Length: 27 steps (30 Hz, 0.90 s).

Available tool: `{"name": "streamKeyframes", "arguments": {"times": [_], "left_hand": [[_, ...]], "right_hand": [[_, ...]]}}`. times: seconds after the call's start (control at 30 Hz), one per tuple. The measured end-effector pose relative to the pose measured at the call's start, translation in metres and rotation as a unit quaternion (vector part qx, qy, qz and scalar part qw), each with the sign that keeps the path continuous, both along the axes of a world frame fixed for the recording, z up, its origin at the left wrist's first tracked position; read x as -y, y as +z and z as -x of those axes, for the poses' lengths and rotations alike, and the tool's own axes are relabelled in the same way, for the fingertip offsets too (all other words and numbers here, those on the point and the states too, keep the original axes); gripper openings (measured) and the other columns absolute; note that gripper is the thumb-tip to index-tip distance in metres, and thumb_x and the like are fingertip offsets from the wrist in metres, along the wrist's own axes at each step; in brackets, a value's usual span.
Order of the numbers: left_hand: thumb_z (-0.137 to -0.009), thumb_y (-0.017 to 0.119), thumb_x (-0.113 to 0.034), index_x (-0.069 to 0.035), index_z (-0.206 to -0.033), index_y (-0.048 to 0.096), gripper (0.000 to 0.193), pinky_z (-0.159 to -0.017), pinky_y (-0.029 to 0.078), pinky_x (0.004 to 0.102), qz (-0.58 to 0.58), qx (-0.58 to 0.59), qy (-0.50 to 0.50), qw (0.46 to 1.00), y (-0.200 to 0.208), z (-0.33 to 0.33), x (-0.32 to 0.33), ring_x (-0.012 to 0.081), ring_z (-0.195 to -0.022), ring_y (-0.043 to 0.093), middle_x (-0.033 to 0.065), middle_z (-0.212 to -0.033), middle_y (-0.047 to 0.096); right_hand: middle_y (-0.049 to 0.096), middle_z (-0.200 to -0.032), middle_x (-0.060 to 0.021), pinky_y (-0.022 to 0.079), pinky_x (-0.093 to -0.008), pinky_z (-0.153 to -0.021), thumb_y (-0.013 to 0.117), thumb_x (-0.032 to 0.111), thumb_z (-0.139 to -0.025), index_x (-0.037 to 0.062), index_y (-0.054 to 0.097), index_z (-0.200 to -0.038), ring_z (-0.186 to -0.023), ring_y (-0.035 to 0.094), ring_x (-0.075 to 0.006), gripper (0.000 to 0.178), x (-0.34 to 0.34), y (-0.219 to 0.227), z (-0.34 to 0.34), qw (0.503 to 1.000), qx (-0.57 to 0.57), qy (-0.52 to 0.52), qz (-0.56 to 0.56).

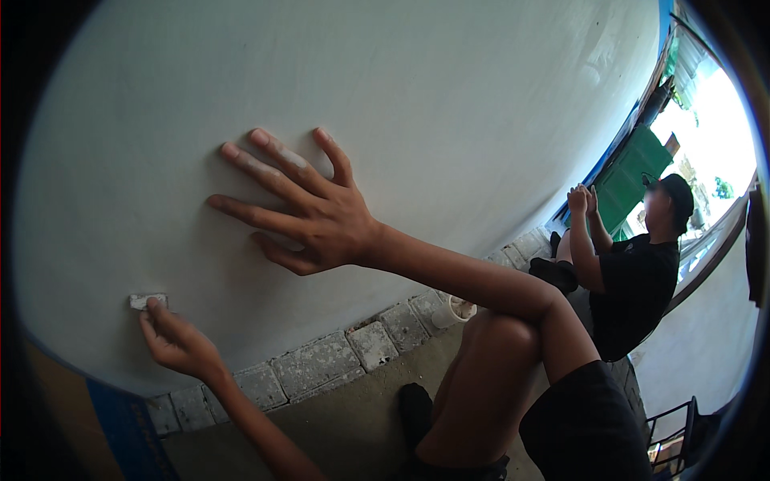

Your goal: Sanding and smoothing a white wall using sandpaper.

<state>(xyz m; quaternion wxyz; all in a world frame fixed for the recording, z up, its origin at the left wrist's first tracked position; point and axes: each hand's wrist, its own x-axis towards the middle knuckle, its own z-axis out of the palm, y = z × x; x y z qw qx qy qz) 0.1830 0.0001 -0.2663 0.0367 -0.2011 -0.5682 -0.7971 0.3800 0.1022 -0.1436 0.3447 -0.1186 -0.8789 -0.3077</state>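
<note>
My left hand [178,343] pinches a small flat grey-white block [148,301] and presses it against the white wall [449,104], low on the left. My right hand [301,204] lies higher up on the same wall, palm flat and fingers spread wide, with whitish dust on the fingers. It holds nothing. My right forearm reaches across above my raised bare knee [501,337].
A row of worn grey tiles [321,365] runs along the wall's foot above a concrete floor. A white cup [451,311] stands by the tiles. At the right a crouching person [634,280] in black clothes and a cap has both hands up at the wall. A green panel [638,172] lies beyond.
</note>
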Motion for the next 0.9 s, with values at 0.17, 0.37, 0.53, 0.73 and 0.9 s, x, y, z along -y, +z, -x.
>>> {"name": "streamKeyframes", "arguments": {"times": [0.17, 0.37, 0.53, 0.73, 0.9], "left_hand": [[-0.108, 0.055, -0.021, 0.003, -0.093, 0.062, 0.03, -0.051, 0.032, 0.0229, -0.008, -0.06, -0.05, 0.997, -0.012, -0.02, -0.004, 0.0039, -0.059, 0.042, -0.0037, -0.067, 0.05], [-0.107, 0.055, -0.02, 0.005, -0.097, 0.062, 0.028, -0.053, 0.037, 0.0219, 0.005, -0.156, -0.057, 0.986, -0.016, -0.02, -0.007, 0.0049, -0.063, 0.05, 0.0006, -0.074, 0.058], [-0.106, 0.056, -0.019, 0.005, -0.097, 0.062, 0.026, -0.05, 0.033, 0.0229, 0.001, -0.012, -0.061, 0.998, -0.008, -0.002, 0.001, 0.0039, -0.059, 0.046, -0.0012, -0.069, 0.055], [-0.104, 0.058, -0.014, 0.005, -0.091, 0.062, 0.023, -0.048, 0.031, 0.0244, 0.014, -0.159, -0.083, 0.984, -0.011, -0.05, -0.009, 0.0046, -0.055, 0.043, -0.0016, -0.066, 0.053], [-0.104, 0.056, -0.014, 0.009, -0.1, 0.066, 0.025, -0.05, 0.038, 0.0241, -0.006, -0.121, -0.054, 0.991, -0.006, -0.021, -0.007, 0.0057, -0.058, 0.048, 0.0036, -0.07, 0.06]], "right_hand": [[0.033, -0.166, -0.003, -0.004, -0.0619, -0.124, 0.063, 0.044, -0.086, 0.043, 0.053, -0.145, -0.155, 0.027, -0.0227, 0.06, -0.002, -0.001, 0.002, 1.0, -0.001, -0.021, -0.023], [0.036, -0.165, -0.0031, -0.008, -0.0605, -0.124, 0.062, 0.045, -0.085, 0.0455, 0.055, -0.143, -0.154, 0.029, -0.0224, 0.058, -0.004, -0.003, 0.003, 0.999, -0.001, -0.034, -0.036], [0.037, -0.164, -0.0033, -0.008, -0.0601, -0.125, 0.062, 0.045, -0.085, 0.045, 0.056, -0.143, -0.153, 0.031, -0.0227, 0.059, -0.006, -0.003, 0.004, 0.999, -0.004, -0.029, -0.039], [0.04, -0.163, -0.0038, -0.008, -0.0599, -0.125, 0.063, 0.045, -0.083, 0.0443, 0.057, -0.142, -0.152, 0.033, -0.0236, 0.059, -0.006, -0.005, 0.004, 0.999, -0.011, -0.028, -0.041], [0.04, -0.163, -0.0039, -0.008, -0.0593, -0.125, 0.063, 0.045, -0.083, 0.044, 0.057, -0.141, -0.152, 0.034, -0.0238, 0.059, -0.007, -0.003, 0.005, 0.999, -0.017, -0.018, -0.046]]}}
